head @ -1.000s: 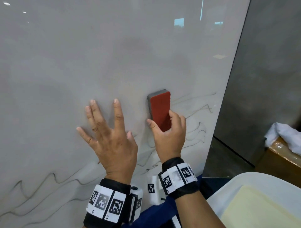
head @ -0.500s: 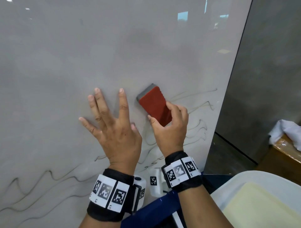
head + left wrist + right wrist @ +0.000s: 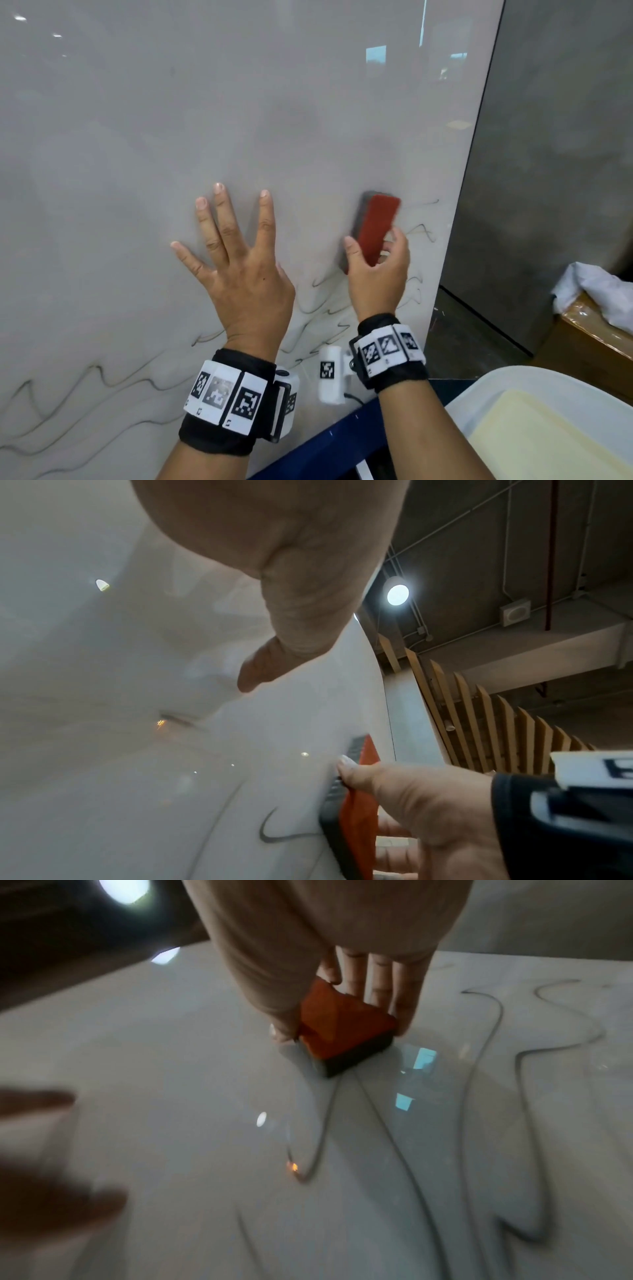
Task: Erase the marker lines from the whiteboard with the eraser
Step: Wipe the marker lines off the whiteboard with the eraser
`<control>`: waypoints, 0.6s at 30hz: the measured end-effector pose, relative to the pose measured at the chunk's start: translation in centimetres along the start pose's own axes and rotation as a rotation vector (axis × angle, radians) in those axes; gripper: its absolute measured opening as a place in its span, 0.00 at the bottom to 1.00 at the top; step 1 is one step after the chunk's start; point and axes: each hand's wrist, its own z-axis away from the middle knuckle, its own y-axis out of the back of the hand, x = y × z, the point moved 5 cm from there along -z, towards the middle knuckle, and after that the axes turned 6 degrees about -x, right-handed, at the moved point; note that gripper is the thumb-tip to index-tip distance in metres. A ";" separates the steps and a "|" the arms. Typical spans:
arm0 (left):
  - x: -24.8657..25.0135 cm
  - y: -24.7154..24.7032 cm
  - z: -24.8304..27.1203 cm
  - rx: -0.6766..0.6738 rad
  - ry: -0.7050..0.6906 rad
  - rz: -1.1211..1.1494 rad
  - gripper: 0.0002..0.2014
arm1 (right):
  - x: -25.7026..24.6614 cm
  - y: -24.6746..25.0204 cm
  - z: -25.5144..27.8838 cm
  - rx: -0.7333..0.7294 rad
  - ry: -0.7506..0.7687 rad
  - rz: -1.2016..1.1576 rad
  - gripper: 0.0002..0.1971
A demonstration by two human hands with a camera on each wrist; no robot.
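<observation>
A large upright whiteboard (image 3: 171, 120) fills the head view. Wavy black marker lines (image 3: 85, 380) run across its lower part and near its right edge (image 3: 423, 231). My right hand (image 3: 376, 270) grips a red eraser with a dark felt side (image 3: 376, 226), thumb on one long edge and fingers on the other, felt against the board. In the right wrist view the eraser (image 3: 337, 1026) sits at the end of a marker line (image 3: 322, 1131). My left hand (image 3: 239, 260) lies flat on the board with fingers spread, left of the eraser.
The whiteboard's right edge (image 3: 462, 192) meets a dark grey wall (image 3: 555, 154). A white tub (image 3: 513, 383) with a pale yellow sheet sits at the lower right. A brown box with white cloth (image 3: 596, 291) stands at the far right.
My right hand has swung the eraser to the right, and its top now tilts right instead of left. The left hand stays flat on the board.
</observation>
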 end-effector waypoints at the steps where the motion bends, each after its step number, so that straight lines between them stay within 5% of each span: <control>1: 0.0 0.0 0.0 -0.002 -0.001 -0.005 0.50 | 0.2 0.4 -0.5 0.004 -0.059 -0.024 0.40; 8: 0.1 0.2 0.0 -0.005 -0.001 -0.003 0.49 | -2.7 -2.5 3.5 -0.153 0.315 0.189 0.46; 13: 0.0 0.2 0.0 -0.021 -0.002 -0.012 0.49 | -1.3 -1.4 1.6 -0.081 0.085 0.027 0.44; 18: 0.0 0.1 0.0 -0.012 -0.004 -0.005 0.49 | -2.2 -2.4 3.8 -0.159 0.358 0.161 0.49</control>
